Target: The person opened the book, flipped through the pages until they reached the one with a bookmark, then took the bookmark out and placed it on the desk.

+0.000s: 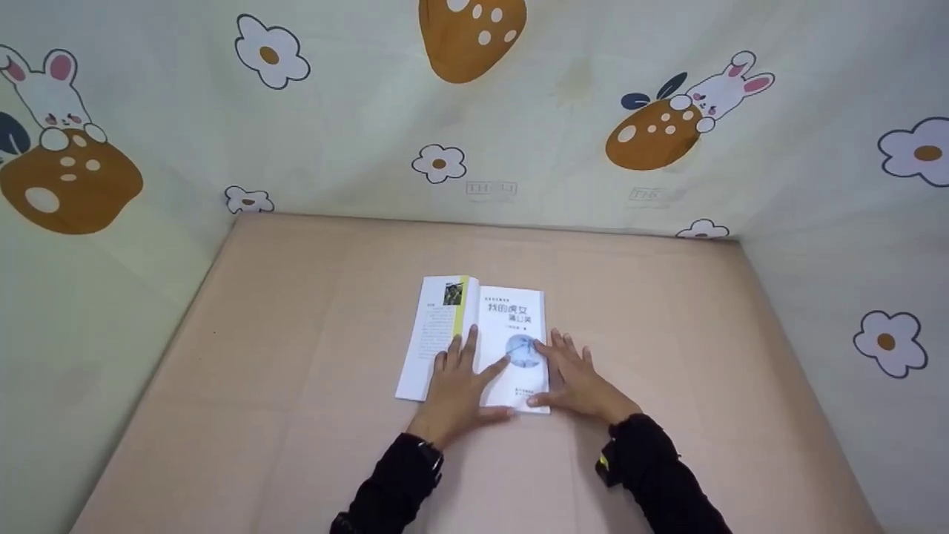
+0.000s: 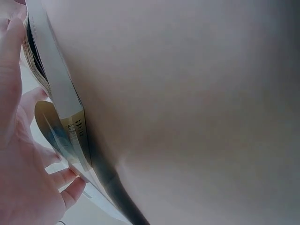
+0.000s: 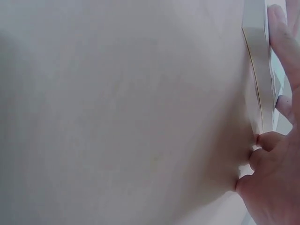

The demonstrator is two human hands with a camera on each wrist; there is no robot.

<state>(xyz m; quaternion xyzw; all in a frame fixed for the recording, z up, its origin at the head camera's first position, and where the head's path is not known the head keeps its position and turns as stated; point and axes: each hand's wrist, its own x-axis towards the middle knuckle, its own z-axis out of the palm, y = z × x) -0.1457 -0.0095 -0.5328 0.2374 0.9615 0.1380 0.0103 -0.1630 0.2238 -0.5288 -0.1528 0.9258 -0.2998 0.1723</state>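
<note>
A white paperback book [image 1: 478, 337] with its front cover flap folded out to the left lay flat near the middle of the beige cloth-covered table [image 1: 296, 311]. The left hand [image 1: 458, 386] rested flat on the book's lower part, fingers straight and spread, thumb stretched toward the round blue picture on the title page. The right hand [image 1: 574, 378] lay flat at the book's right edge, fingers straight, fingertips touching the page. Neither hand gripped anything. Cartoon-printed fabric walls [image 1: 563, 126] enclosed the table.
</note>
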